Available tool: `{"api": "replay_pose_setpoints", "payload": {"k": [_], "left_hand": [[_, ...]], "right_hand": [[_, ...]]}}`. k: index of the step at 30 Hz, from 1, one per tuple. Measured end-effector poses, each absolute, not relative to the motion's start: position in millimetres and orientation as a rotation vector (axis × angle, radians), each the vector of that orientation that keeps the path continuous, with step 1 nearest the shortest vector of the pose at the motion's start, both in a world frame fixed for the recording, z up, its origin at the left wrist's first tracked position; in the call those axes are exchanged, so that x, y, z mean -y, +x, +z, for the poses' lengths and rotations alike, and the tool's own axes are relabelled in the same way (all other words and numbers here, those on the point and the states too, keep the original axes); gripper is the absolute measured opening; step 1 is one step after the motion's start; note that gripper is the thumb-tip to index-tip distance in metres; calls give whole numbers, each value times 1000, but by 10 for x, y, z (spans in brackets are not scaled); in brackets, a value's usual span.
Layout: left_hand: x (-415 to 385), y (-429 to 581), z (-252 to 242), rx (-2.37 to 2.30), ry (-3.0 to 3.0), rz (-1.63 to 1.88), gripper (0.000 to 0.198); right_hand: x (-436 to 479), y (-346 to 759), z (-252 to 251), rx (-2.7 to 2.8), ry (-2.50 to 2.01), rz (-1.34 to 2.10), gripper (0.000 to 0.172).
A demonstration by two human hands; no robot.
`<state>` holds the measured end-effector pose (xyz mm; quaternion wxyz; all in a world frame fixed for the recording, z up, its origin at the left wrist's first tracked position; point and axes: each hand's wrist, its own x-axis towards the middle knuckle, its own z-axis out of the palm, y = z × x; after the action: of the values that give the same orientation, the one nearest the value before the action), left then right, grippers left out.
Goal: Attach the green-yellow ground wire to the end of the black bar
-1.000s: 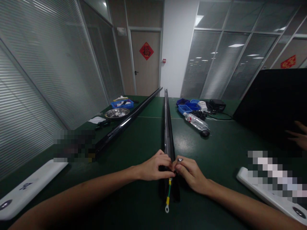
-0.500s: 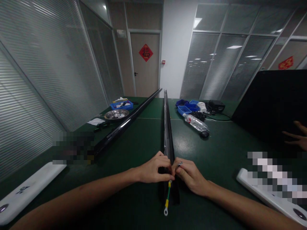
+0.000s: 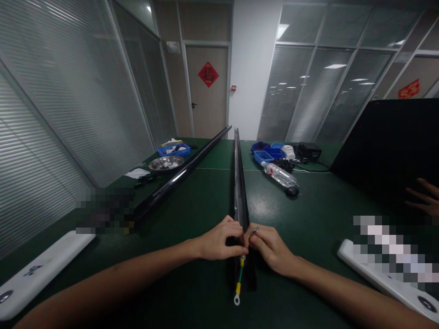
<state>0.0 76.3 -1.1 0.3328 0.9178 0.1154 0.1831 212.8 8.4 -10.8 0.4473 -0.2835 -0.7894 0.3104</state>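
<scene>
A long black strip (image 3: 239, 178) lies along the middle of the green table (image 3: 308, 214), running away from me. My left hand (image 3: 219, 240) and my right hand (image 3: 269, 246) meet at its near end, both with fingers pinched together. A green-and-yellow wire (image 3: 239, 281) with a ring terminal hangs out below the pinch. My right hand's fingertips carry a small metal part (image 3: 255, 230), too small to name. My left hand's fingers press on the strip's end where the wire begins.
A second long black strip (image 3: 178, 176) lies to the left. A metal bowl (image 3: 166, 163) and blue bins (image 3: 174, 149) sit far left; more blue bins (image 3: 266, 153), a water bottle (image 3: 279, 175) and cables far right. White panels (image 3: 37, 269) lie at both near corners. Another person's hand (image 3: 421, 195) rests by a black panel (image 3: 387, 146).
My right hand has shifted slightly left, closing against my left hand. The wire's ring end has swung a little. The other person's hand at the right moved slightly.
</scene>
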Motion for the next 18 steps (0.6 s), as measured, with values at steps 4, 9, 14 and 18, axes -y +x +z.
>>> {"api": "replay_pose_setpoints", "payload": {"k": [4,9,14,18], "left_hand": [[-766,3,-21,-304,2406,495,25],[-759,6,-24,-311,2417,500,26],[-756,13,-13,-306,2409,493,27],[-758,11,-5,-312,2421,481,26]], "right_hand": [[-79,2121,-111,1935,-723,753,41],[-68,2119,-119,1934,-734,745,42],[-89,2126,-140,1935,-738,732,43],[-87,2120,-123,1927,-734,734,41]]}}
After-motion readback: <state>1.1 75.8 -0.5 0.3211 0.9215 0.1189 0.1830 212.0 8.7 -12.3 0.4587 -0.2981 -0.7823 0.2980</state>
